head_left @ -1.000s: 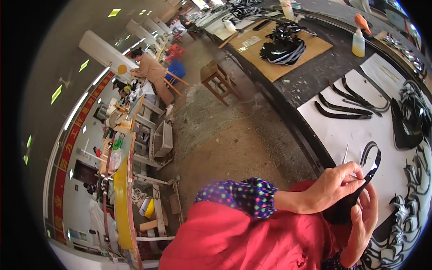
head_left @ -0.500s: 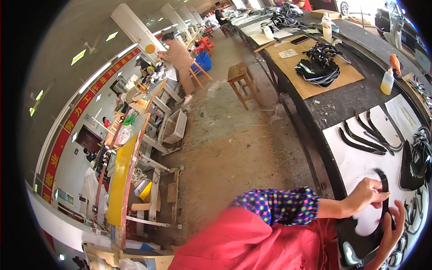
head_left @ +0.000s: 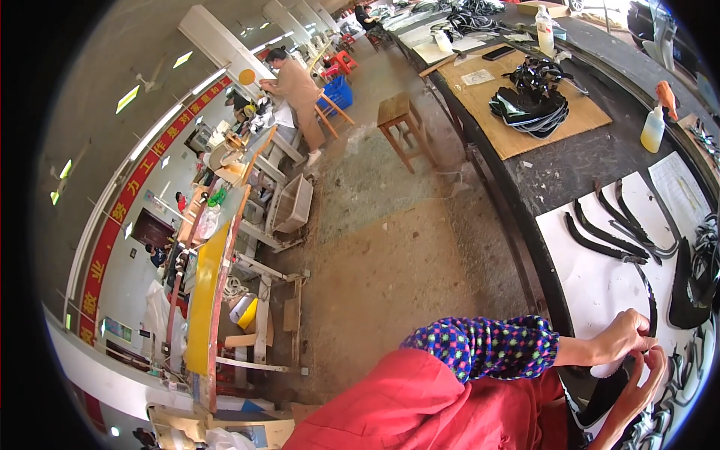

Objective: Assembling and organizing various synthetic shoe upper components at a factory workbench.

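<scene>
At the lower right, my left hand (head_left: 624, 334), in a dark sleeve with coloured dots, pinches a narrow black strip (head_left: 652, 307). That strip stretches away from the fingers toward the far side of a white sheet (head_left: 581, 277). My right hand (head_left: 642, 382) meets the left at the near end of the strip, its fingers bent and closed together; the strip's end between them is hidden. Beyond the hands, several curved black strips (head_left: 606, 234) lie side by side on the sheet. A wider black piece (head_left: 682, 289) rests to the right.
The dark worktable (head_left: 517, 176) holds a bottle of yellowish liquid (head_left: 652, 131), a wooden board (head_left: 592, 124) with a bundle of black pieces (head_left: 529, 112), and a phone (head_left: 498, 53). Shaped strips (head_left: 682, 382) crowd the right edge. A wooden stool (head_left: 401, 120) stands in the aisle; a person (head_left: 296, 90) works beyond.
My hands have come together at the strip's near end, where before they were apart along it. More of the strip now extends beyond my left hand. The view has shifted slightly.
</scene>
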A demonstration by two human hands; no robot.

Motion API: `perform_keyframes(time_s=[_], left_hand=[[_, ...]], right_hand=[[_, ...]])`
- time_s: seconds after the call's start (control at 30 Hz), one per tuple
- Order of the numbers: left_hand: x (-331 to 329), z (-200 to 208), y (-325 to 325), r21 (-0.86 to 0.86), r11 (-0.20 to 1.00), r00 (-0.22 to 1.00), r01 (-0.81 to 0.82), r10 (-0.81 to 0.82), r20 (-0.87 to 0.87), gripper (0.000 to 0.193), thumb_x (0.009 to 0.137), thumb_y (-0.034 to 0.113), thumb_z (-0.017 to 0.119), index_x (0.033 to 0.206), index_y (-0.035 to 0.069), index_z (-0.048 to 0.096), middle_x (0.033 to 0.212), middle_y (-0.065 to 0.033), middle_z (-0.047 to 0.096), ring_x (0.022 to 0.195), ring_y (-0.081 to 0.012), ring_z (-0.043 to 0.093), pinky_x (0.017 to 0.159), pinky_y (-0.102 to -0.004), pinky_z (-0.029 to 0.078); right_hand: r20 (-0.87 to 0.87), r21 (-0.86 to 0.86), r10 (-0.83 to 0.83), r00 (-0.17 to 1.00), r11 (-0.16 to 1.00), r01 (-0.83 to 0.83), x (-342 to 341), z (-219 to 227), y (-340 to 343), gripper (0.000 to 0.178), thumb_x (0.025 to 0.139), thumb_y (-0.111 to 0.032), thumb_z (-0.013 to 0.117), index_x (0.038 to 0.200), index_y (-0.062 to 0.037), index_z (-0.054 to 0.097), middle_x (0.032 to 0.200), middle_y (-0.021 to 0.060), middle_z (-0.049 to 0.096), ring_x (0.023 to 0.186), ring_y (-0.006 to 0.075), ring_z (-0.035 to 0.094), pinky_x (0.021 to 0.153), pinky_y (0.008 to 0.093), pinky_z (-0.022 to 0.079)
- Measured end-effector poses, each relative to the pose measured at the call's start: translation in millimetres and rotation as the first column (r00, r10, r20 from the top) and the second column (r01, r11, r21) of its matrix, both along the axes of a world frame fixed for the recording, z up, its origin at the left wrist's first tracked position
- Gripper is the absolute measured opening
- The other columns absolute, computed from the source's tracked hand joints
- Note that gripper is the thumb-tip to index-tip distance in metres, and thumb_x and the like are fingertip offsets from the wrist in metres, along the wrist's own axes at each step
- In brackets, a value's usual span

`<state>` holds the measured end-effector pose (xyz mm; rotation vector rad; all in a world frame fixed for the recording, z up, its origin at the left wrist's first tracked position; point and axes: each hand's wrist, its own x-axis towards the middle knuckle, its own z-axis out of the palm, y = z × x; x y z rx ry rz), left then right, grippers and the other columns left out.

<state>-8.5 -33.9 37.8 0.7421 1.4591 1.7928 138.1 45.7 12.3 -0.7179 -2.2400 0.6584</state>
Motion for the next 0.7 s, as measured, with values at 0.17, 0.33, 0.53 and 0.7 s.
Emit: perform_keyframes(time_s=[0.17, 0.33, 0.53, 0.7], left_hand=[[-4.2, 3.3, -3.2, -0.081, 0.994, 0.997, 0.067, -0.069, -0.024, 0.031, 0.083, 0.007, 0.075, 0.066, -0.008, 0.054, 0.061, -0.0094, 0.056, 0.059, -0.0108, 0.054, 0.051, -0.0318, 0.044], [-3.3, 0.1, -6.8, 0.024, 1.0, 0.985, -0.007, 0.011, -0.172, 0.025, 0.08, 0.003, 0.074, 0.067, -0.008, 0.055, 0.072, -0.0147, 0.054, 0.065, -0.022, 0.056, 0.059, -0.0335, 0.045], [-7.5, -10.6, -9.6, 0.08, 0.996, 0.924, -0.042, 0.069, -0.377, 0.025, 0.08, 0.001, 0.072, 0.067, -0.009, 0.054, 0.076, -0.0188, 0.054, 0.066, -0.0293, 0.056, 0.062, -0.0383, 0.046], [-8.5, -18.1, -9.0, 0.06, 0.997, 0.948, -0.057, 0.073, -0.31, 0.027, 0.078, 0.0, 0.073, 0.066, -0.011, 0.05, 0.076, -0.0228, 0.054, 0.067, -0.0332, 0.057, 0.062, -0.0413, 0.046]], right_hand=[[0.022, -0.149, -0.054, 0.998, 0.987, 0.057, -0.4, -1.0, -2.4, 0.026, 0.099, -0.014, 0.061, 0.121, 0.0002, 0.061, 0.106, 0.0125, 0.069, 0.095, 0.0215, 0.066, 0.088, 0.0328, 0.051], [0.051, -0.095, -0.042, 0.998, 0.994, 0.046, 2.6, -17.0, 1.6, 0.028, 0.101, -0.015, 0.058, 0.126, -0.0027, 0.061, 0.103, 0.0119, 0.071, 0.089, 0.0202, 0.068, 0.082, 0.0327, 0.054], [0.11, -0.208, -0.045, 0.993, 0.976, 0.067, -3.3, -16.8, -4.9, 0.029, 0.102, -0.012, 0.056, 0.129, -0.005, 0.061, 0.108, 0.0132, 0.071, 0.094, 0.021, 0.07, 0.082, 0.0329, 0.054], [0.128, -0.075, -0.013, 0.992, 0.997, 0.022, -6.4, -11.5, -13.0, 0.03, 0.102, -0.013, 0.056, 0.131, -0.0068, 0.061, 0.111, 0.0132, 0.071, 0.097, 0.022, 0.07, 0.082, 0.0336, 0.054]])
